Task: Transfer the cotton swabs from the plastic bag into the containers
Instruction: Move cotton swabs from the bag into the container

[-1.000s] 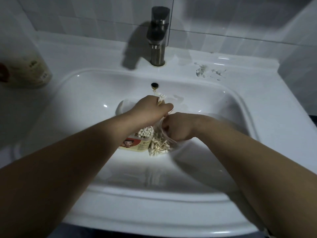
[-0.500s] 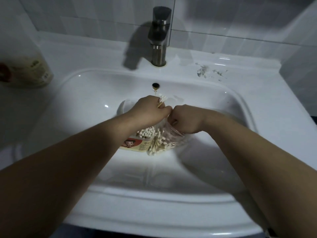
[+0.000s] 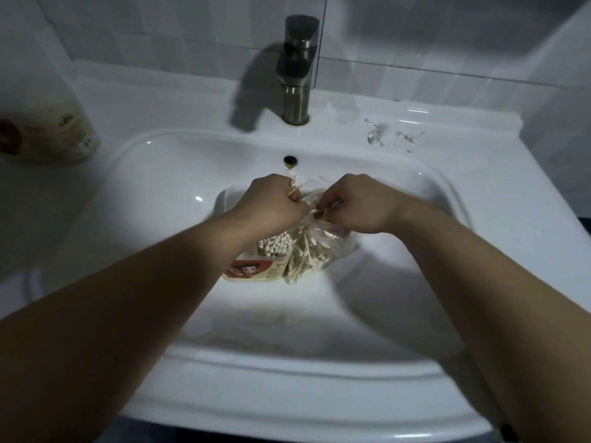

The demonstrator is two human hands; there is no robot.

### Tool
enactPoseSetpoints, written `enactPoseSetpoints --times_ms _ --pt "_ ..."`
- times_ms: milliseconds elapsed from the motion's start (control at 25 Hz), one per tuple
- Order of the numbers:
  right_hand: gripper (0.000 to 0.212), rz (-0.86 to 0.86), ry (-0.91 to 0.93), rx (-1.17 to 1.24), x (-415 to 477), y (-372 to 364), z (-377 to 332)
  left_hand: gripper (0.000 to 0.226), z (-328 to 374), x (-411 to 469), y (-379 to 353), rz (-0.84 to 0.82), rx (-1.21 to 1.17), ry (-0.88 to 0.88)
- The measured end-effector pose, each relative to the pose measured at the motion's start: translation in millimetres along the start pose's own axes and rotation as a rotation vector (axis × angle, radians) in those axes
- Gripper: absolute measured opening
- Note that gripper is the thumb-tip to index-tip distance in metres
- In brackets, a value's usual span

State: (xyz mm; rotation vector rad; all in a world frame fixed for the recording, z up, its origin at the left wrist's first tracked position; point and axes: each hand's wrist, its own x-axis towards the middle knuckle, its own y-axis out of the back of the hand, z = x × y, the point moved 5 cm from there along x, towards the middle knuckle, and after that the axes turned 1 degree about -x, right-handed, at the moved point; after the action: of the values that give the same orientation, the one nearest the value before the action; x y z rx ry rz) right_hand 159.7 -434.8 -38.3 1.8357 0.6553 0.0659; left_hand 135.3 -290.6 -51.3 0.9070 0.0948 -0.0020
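White tiling and a white ceramic sink made up the work area, dimly lit. The steel faucet at the back served as the reference point.

Progress: one container, a labelled tub, sat in the basin in front of the faucet and slightly to its left. It was packed with standing swabs, white tips up, and I judged it full or close to full. The plastic bag lay touching that container's right side, directly in front of the faucet, and held a good quantity of loose swabs. The task was therefore assessed as partly done, with much of the bag's contents yet to be moved. A pale rounded item showed beside the left hand; whether it was a second container could not be determined.

Hands: the left hand was closed in a fist round a bundle of cotton swabs, whose tips stuck out toward the faucet. The right hand had its fingers curled and pinched the plastic at the bag's mouth; whether it also held a swab could not be told. Both hands were nearly touching, above the container and the bag.

A bottle stood on the sink surround, well to the left of the faucet.
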Motion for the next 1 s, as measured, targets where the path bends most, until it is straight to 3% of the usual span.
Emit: enactPoseSetpoints --times_ms 320,640,840,1000 --pt "0.033 0.153 -0.075 0.133 -6.7 19.0 7.2 0.008 -2.4 0.1 2.0 0.005 0.135 0.05" --pt "0.028 0.195 -0.072 0.332 -3.8 19.3 15.4 0.022 0.9 1.6 -1.7 -0.007 0.0 -0.007" --pt "0.027 0.232 -0.023 0.409 2.3 16.8 18.3 0.012 2.3 1.2 -4.9 0.008 -0.181 -0.029" --pt "0.022 0.22 0.001 0.365 -0.1 19.3 15.4 0.035 5.1 0.2 -2.8 0.026 -0.096 -0.094"
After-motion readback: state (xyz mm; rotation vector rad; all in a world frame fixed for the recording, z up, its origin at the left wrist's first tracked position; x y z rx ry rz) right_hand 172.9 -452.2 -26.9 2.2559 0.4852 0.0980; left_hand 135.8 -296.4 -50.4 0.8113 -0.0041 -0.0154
